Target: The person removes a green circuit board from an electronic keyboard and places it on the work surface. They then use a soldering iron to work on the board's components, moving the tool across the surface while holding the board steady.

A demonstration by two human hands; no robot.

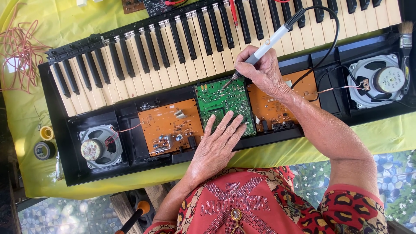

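At the far left, a tangle of red wire (17, 52) lies on the yellow-covered bench (65, 21). The opened keyboard (173, 43) shows a speaker (97, 147) and an orange circuit board (169, 125). My left hand (219, 145) rests flat, fingers spread open, on the green circuit board (221, 97). My right hand (260, 71) has its fingers closed around a soldering iron (271, 41), tip touching that green board.

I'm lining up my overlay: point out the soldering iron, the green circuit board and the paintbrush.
soldering iron (268, 44), head view, on its grey handle.
green circuit board (216, 99), head view, on its bare upper middle.
paintbrush (406, 40), head view, on its metal ferrule.
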